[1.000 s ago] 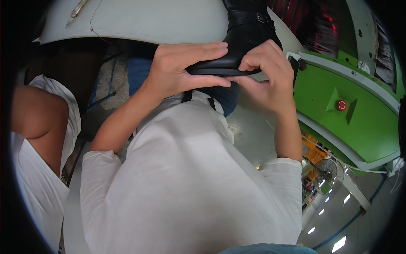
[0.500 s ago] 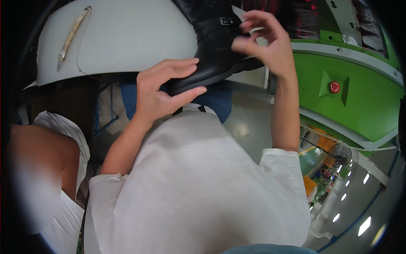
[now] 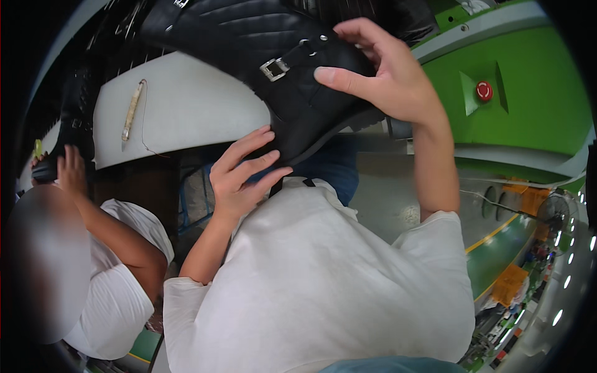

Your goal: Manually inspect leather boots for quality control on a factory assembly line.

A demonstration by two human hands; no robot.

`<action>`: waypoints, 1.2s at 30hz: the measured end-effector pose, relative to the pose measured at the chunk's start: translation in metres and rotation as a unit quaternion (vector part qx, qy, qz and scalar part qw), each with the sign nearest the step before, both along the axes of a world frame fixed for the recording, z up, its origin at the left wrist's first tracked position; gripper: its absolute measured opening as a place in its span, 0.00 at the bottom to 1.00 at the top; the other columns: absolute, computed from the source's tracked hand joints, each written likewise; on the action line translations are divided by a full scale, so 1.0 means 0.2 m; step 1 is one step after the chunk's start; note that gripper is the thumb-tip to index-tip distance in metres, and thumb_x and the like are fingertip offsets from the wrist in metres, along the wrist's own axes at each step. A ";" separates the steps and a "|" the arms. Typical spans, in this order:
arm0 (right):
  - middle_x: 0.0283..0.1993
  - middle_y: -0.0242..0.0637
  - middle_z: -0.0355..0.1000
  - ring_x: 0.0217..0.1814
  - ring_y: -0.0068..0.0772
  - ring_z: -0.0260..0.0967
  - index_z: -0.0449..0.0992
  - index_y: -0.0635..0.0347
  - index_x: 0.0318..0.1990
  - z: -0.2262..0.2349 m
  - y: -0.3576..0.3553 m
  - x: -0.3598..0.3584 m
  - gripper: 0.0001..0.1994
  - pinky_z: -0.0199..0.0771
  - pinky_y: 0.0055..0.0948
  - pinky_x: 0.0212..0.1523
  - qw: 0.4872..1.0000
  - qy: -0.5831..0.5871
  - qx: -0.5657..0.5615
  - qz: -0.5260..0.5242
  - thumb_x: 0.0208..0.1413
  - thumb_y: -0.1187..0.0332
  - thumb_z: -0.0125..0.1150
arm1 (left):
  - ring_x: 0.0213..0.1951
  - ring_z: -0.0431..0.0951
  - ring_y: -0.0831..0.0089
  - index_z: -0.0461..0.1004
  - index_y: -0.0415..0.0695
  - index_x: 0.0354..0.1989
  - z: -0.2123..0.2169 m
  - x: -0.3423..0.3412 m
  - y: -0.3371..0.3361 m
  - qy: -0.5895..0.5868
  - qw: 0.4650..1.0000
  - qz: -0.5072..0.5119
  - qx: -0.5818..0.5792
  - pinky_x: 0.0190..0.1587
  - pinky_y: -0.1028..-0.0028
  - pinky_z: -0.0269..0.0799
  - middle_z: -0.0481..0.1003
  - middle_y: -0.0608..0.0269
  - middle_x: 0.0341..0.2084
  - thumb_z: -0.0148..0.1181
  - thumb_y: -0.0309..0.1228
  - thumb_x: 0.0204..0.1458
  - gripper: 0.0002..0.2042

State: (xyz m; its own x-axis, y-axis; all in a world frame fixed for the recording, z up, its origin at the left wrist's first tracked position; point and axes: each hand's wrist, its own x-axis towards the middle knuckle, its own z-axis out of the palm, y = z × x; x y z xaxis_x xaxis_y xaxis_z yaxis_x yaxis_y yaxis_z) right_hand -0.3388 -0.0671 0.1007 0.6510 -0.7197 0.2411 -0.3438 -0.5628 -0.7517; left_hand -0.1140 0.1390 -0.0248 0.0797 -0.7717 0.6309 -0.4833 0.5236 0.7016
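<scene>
A black leather boot (image 3: 305, 93) with a silver buckle and ridged sole lies on its side in the air between my hands, its shaft reaching to the upper left. My right hand (image 3: 388, 81) is wrapped round the heel end, thumb on the near side by the strap and the other fingers over the back. At the toe, my left hand (image 3: 242, 174) has its fingertips against the leather, fingers somewhat apart; part of its grip is hidden. Beneath and behind the boot is a pale work table (image 3: 186, 93).
On the table lies a slim cream-handled tool (image 3: 132, 115) with a pointed tip and a thin cord. A co-worker at the left has a hand (image 3: 73, 171) on another black boot (image 3: 78, 118). A green machine (image 3: 528, 81) with a red button (image 3: 484, 91) stands at the right.
The boot appears larger and more of its shaft shows. My right hand, blurred beside the boot before, now grips its heel end. My left fingers have spread along the toe.
</scene>
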 end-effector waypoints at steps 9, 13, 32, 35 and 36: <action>0.41 0.40 0.83 0.41 0.48 0.84 0.82 0.56 0.51 0.26 0.05 0.03 0.23 0.82 0.43 0.44 0.952 0.010 -0.284 0.114 0.51 0.55 0.81 | 0.70 0.77 0.46 0.81 0.44 0.66 1.08 0.03 -0.40 -0.407 0.909 0.072 -0.049 0.70 0.58 0.75 0.80 0.50 0.68 0.89 0.44 0.38 0.42; 0.52 0.33 0.85 0.53 0.28 0.82 0.82 0.56 0.61 0.25 -0.04 -0.03 0.25 0.81 0.34 0.56 0.943 -0.135 -0.305 0.008 0.67 0.49 0.74 | 0.35 0.88 0.50 0.83 0.41 0.56 1.02 0.14 -0.48 -0.480 0.870 0.017 0.115 0.39 0.62 0.82 0.85 0.52 0.32 0.85 0.53 0.44 0.36; 0.38 0.30 0.69 0.35 0.21 0.64 0.80 0.66 0.51 -0.24 -0.04 0.16 0.25 0.65 0.26 0.40 0.895 -0.441 0.040 -0.046 0.81 0.49 0.47 | 0.25 0.83 0.49 0.81 0.35 0.51 1.05 -0.01 -0.59 -0.492 0.859 0.028 0.141 0.30 0.61 0.75 0.78 0.51 0.20 0.76 0.57 0.56 0.33; 0.38 0.32 0.70 0.36 0.23 0.64 0.81 0.66 0.49 -0.23 -0.04 0.15 0.25 0.65 0.27 0.41 0.895 -0.441 0.037 -0.058 0.80 0.51 0.46 | 0.25 0.83 0.49 0.81 0.35 0.50 1.06 -0.02 -0.60 -0.498 0.856 0.019 0.140 0.30 0.61 0.75 0.77 0.51 0.20 0.76 0.56 0.56 0.32; 0.39 0.32 0.71 0.36 0.24 0.65 0.81 0.67 0.48 -0.23 -0.04 0.16 0.25 0.66 0.28 0.41 0.895 -0.440 0.029 -0.066 0.80 0.53 0.45 | 0.25 0.83 0.49 0.81 0.35 0.50 1.06 -0.02 -0.60 -0.499 0.855 0.020 0.141 0.30 0.61 0.75 0.77 0.51 0.20 0.76 0.56 0.56 0.32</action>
State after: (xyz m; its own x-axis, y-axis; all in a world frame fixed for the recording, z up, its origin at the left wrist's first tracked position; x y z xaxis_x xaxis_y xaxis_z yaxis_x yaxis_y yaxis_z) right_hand -0.3078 -0.0756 0.0543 0.1358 -0.8037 0.5794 0.3360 -0.5128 -0.7900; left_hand -0.1188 0.0183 0.1872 -0.3595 -0.9139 0.1886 -0.9285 0.3704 0.0252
